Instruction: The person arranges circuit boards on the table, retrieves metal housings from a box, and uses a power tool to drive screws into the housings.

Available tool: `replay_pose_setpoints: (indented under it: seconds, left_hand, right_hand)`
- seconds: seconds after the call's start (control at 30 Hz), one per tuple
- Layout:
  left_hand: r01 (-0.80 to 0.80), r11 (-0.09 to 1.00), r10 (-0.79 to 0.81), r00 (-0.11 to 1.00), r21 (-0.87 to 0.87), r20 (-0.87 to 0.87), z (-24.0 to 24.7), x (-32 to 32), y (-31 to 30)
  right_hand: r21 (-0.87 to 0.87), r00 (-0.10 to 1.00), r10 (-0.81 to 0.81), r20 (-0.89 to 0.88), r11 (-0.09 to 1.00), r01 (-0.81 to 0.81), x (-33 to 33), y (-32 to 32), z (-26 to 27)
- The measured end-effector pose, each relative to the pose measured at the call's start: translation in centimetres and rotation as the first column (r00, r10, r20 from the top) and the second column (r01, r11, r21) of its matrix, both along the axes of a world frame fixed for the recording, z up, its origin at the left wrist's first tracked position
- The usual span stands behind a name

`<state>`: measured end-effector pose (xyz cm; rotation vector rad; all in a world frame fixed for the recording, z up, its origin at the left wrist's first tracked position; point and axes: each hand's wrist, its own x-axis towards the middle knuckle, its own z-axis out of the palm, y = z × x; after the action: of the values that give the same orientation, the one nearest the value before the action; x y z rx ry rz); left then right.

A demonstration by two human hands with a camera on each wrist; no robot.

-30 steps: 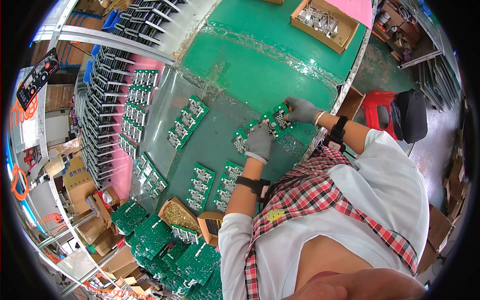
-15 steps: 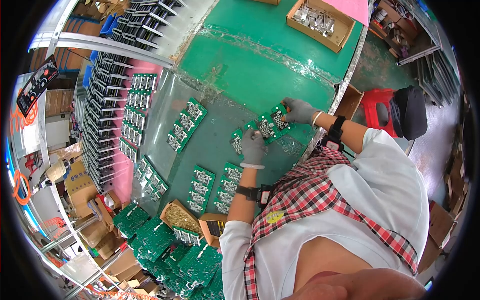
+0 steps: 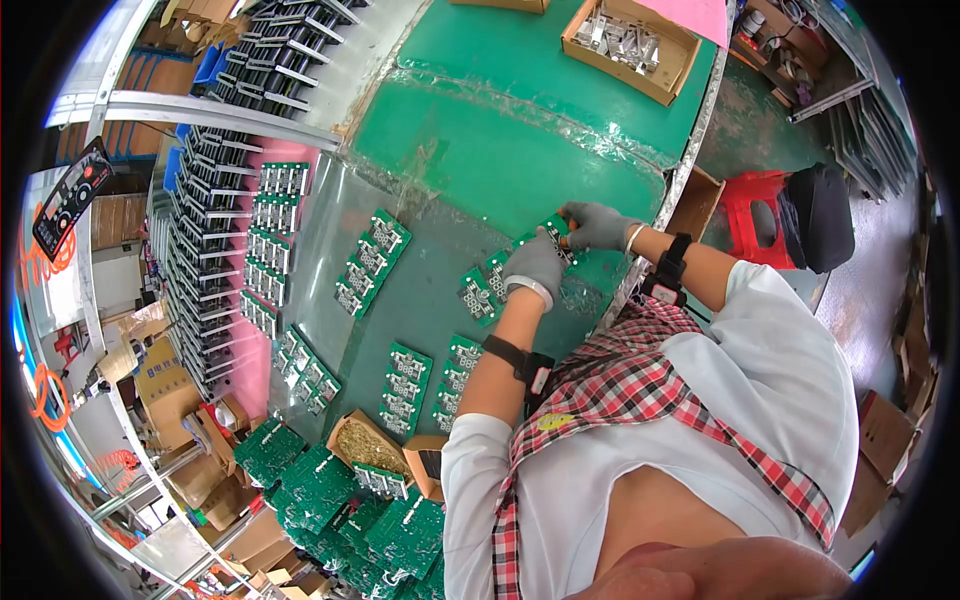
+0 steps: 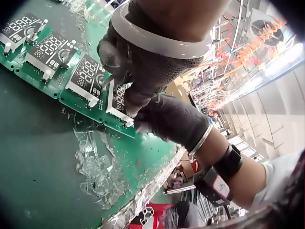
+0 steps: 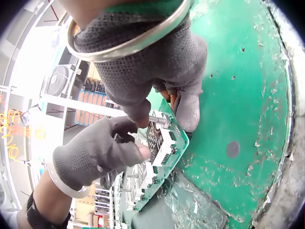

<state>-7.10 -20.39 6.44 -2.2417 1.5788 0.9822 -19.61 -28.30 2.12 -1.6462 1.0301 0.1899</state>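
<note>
Both hands, in grey gloves with some fingertips bare, meet at one end of a green circuit board (image 4: pixel 62 90) bearing several white-framed display modules. My right hand (image 3: pixel 598 227) grips the board's outer end; in the right wrist view its thumb (image 5: pixel 188 112) lies along the edge. My left hand (image 3: pixel 535 265) curls its fingers over the end display module (image 5: pixel 155 140), its bare thumb tip at the display's face. Gloved fingers partly cover this module in the left wrist view. Slim metal posts stand up beside the displays. The board's other end rests on the green mat (image 3: pixel 470 215).
More display boards lie on the bench, including one board (image 3: pixel 373 262) leftward and another (image 3: pixel 405 390) nearer. A carton of metal parts (image 3: pixel 632 48) stands at the far right. A box of small brass-coloured pieces (image 3: pixel 366 446) sits beside stacked green boards (image 3: pixel 315 490). A pink-lined rack (image 3: pixel 215 250) runs along the left.
My left hand has moved along the board to its outer end, beside the right hand. The right hand stays at that end. The head view has shifted slightly.
</note>
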Motion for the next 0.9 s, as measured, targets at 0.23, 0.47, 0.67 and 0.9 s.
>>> replay_pose_setpoints:
  seconds: [0.23, 0.47, 0.67, 0.9]
  left_hand:
    - [0.041, 0.999, -0.04, 0.998, -0.032, 0.038, -1.9, -0.3, 0.3]
    - [0.077, 0.972, -0.049, 0.99, -0.221, 0.129, -3.7, -1.0, 2.0]
    - [0.054, 0.955, -0.024, 0.994, -0.291, 0.106, -4.7, -1.3, 2.5]
    - [-0.074, 0.974, 0.066, 0.997, -0.214, -0.043, -2.7, -0.6, 2.0]
  right_hand:
    - [-0.009, 0.999, -0.024, 0.047, 1.0, 0.025, 0.0, 0.2, -0.3]
    - [-0.014, 0.998, -0.012, 0.056, 1.0, 0.013, 0.2, 0.1, -0.9]
    - [-0.002, 0.999, -0.016, 0.046, 1.0, 0.016, 0.0, 0.1, -1.2]
    - [-0.022, 0.999, -0.016, 0.029, 1.0, 0.017, 0.1, 0.2, -0.4]
